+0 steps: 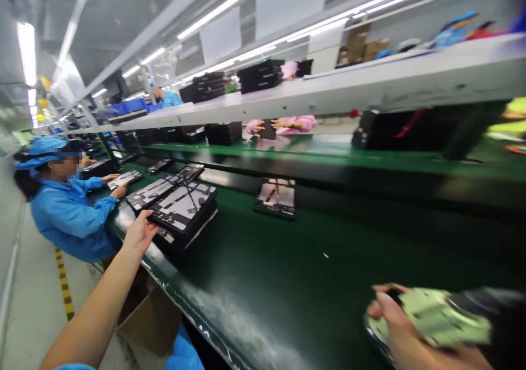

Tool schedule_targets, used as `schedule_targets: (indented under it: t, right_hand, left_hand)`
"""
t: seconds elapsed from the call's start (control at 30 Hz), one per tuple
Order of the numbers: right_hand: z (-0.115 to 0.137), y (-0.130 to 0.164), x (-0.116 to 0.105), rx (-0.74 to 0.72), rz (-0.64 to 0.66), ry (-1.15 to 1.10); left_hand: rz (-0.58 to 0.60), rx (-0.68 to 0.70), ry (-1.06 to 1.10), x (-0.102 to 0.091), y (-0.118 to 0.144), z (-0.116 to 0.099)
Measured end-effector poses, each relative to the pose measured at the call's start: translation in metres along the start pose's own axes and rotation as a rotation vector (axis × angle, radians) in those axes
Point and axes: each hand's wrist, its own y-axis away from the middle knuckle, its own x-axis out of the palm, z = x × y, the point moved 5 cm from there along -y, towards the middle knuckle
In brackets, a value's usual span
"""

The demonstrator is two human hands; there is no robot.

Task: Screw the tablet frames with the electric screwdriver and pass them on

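left hand (139,233) stretched far left, gripping stacked trays (183,211) at belt (287,260) edge; right hand (405,326) clamped on blurry green part (439,318). One-handed drag could probably tip stack off edge.

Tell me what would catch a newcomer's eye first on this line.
The long green conveyor belt running through the middle stands out first. At its near edge the left hand grips a stack of black trays, while the right hand, bottom right, holds a blurred pale green part.

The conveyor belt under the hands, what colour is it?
Dark green conveyor belt, head view.
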Motion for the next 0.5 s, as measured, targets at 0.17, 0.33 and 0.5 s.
schedule_targets:
  t: [0.17, 0.33, 0.5]
  right_hand:
    - [0.015, 0.009, 0.003, 0.092, -0.032, -0.055]
    - [0.013, 0.012, 0.003, 0.011, -0.027, -0.009]
    - [0.01, 0.014, 0.002, -0.045, -0.042, -0.04]
  left_hand:
    - [0.162, -0.065, 0.011, 0.031, 0.046, 0.022]
    - [0.391, -0.242, 0.052, 0.072, 0.111, 0.093]
    - [0.506, -0.462, 0.021, 0.084, 0.183, 0.189]
